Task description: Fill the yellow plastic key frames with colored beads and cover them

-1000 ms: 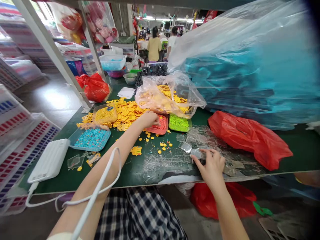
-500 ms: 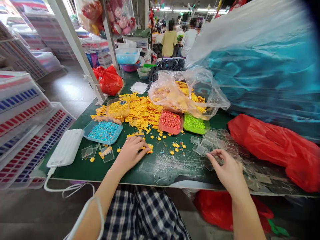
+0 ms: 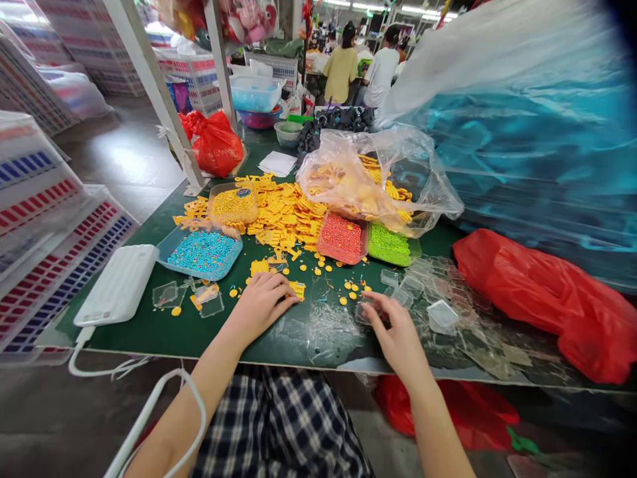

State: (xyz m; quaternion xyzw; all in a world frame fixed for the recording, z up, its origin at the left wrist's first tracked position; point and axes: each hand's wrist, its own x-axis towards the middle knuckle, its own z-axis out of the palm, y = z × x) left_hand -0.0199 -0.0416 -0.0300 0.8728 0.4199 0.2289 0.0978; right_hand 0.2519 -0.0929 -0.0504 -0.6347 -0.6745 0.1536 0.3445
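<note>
My left hand (image 3: 261,302) rests on the table with its fingers closed on a small yellow plastic piece (image 3: 298,290), whose end shows past the fingertips. My right hand (image 3: 395,328) pinches a clear square plastic piece (image 3: 362,313) low over the tabletop, thumb and forefinger bent around it. Loose yellow discs (image 3: 352,287) lie between the two hands. Past my left hand spreads a heap of yellow plastic pieces (image 3: 283,212). Many flat clear plastic squares (image 3: 438,282) are scattered to the right of my right hand.
Trays of blue beads (image 3: 202,255), yellow beads (image 3: 233,207), red beads (image 3: 341,238) and green beads (image 3: 388,245) stand behind my hands. A white power bank (image 3: 117,285) with a cable lies left. Red plastic (image 3: 542,299) and a big blue-filled bag (image 3: 527,153) occupy the right. Two people sit farther back.
My right hand has moved left from the scattered clear squares toward the middle, bringing a clear square with it. My left hand stays at the yellow piece. The view has shifted slightly.
</note>
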